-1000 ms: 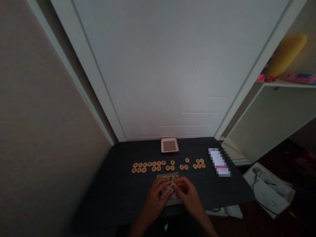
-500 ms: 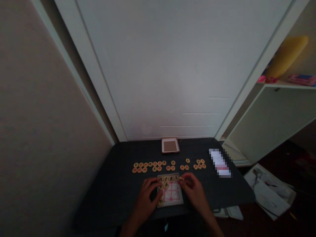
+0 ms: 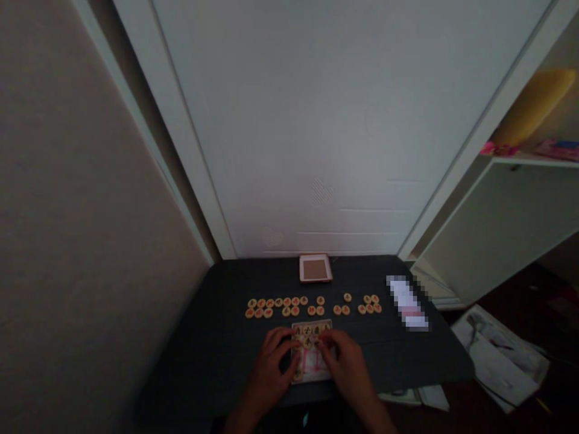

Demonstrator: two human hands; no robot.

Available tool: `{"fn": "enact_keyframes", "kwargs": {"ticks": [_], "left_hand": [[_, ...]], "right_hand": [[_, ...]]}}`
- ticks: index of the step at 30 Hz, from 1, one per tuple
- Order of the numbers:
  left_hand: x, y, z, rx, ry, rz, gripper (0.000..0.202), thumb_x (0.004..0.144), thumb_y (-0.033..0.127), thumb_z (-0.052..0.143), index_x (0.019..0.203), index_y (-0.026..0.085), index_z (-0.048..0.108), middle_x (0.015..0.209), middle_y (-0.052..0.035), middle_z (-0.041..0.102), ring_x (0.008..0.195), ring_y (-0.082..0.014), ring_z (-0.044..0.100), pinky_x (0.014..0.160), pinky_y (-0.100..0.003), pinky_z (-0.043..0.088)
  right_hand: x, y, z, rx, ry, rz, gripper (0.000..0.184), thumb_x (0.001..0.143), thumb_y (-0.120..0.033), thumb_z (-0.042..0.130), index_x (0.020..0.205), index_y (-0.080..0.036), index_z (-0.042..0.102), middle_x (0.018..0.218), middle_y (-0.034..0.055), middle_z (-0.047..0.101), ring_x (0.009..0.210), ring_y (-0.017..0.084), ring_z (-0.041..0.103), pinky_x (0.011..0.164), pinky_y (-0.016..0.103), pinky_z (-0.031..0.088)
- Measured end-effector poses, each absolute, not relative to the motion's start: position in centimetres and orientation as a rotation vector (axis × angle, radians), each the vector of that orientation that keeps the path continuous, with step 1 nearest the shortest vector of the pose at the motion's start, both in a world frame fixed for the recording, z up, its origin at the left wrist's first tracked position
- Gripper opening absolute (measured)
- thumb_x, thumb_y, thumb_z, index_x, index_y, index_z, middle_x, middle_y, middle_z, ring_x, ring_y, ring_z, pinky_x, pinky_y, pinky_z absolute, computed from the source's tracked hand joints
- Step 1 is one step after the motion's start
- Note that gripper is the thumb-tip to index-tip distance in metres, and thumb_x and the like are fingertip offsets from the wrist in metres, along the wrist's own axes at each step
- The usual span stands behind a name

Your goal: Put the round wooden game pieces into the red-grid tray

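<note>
A shallow white box (image 3: pixel 312 378) with a pink-lined sheet in it lies near the table's front edge. Round wooden Chinese chess pieces with dark characters (image 3: pixel 307 331) line its far side, with others in a second row and down its left side. My left hand (image 3: pixel 271 361) rests at the box's left edge, fingers and thumb apart, touching the pieces there. Between the thumb and fingers of my right hand (image 3: pixel 344 355) is a Chinese chess piece (image 3: pixel 317 340), held at the second row. My fingers partly hide the box's upper right corner.
Beyond the box, loose Chinese chess pieces (image 3: pixel 287 301) form uneven rows across the dark table (image 3: pixel 217 343). An open tray or lid (image 3: pixel 315 270) lies at the back by the white panel. A blurred-out pale object (image 3: pixel 408 303) is on the right.
My right hand has moved left and inward with its piece, from the box's upper right corner to the second row. My left hand stays at the left edge. The view has shifted slightly.
</note>
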State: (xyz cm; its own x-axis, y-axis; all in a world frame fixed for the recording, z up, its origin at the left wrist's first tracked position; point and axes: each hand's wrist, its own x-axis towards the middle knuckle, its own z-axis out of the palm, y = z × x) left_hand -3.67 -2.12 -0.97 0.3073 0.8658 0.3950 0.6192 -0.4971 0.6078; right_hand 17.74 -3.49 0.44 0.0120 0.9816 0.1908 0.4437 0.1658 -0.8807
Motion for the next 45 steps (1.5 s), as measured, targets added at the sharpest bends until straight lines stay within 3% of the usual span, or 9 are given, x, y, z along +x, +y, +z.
{"fn": "enact_keyframes", "kwargs": {"ticks": [5, 13, 25, 45], "left_hand": [[-3.7, -2.2, -0.8, 2.233, 1.33, 0.994, 0.018, 0.092, 0.023, 0.061, 0.105, 0.029, 0.072, 0.121, -0.0066, 0.066, 0.12, -0.0274, 0.056, 0.101, -0.049, 0.051], [-3.7, -2.2, -0.7, 2.248, 1.322, 1.017, 0.018, 0.091, 0.021, 0.061, 0.102, 0.03, 0.072, 0.12, -0.0067, 0.066, 0.118, -0.0284, 0.057, 0.1, -0.049, 0.052], [-3.6, -2.2, -0.7, 2.249, 1.317, 1.025, 0.016, 0.091, 0.021, 0.061, 0.1, 0.028, 0.072, 0.118, -0.0065, 0.066, 0.118, -0.0269, 0.057, 0.101, -0.048, 0.051], [-3.7, -2.3, -0.7, 2.211, 1.355, 0.966, 0.015, 0.093, 0.024, 0.061, 0.101, 0.029, 0.072, 0.121, -0.0055, 0.068, 0.114, -0.026, 0.063, 0.099, -0.048, 0.052]], "right_hand": [[17.4, -3.3, -0.3, -1.503, -1.714, 0.566, 0.01, 0.091, -0.029, 0.064, 0.093, -0.025, 0.073, 0.089, 0.006, 0.073, 0.088, 0.025, 0.064, 0.082, 0.036, 0.047], [16.8, -3.0, -0.7, -1.558, -1.906, 0.229, 0.014, 0.093, -0.016, 0.059, 0.089, -0.024, 0.07, 0.086, 0.0044, 0.07, 0.088, 0.024, 0.061, 0.085, 0.036, 0.043], [16.9, -4.8, 0.5, -1.58, -2.0, 0.215, 0.024, 0.087, -0.008, 0.064, 0.099, -0.028, 0.071, 0.102, 0.0022, 0.073, 0.099, 0.024, 0.058, 0.087, 0.037, 0.04], [16.6, -6.3, 1.2, -1.601, -2.041, 0.191, 0.031, 0.087, -0.007, 0.061, 0.104, -0.031, 0.069, 0.107, 0.0021, 0.072, 0.101, 0.027, 0.056, 0.085, 0.04, 0.036]]}}
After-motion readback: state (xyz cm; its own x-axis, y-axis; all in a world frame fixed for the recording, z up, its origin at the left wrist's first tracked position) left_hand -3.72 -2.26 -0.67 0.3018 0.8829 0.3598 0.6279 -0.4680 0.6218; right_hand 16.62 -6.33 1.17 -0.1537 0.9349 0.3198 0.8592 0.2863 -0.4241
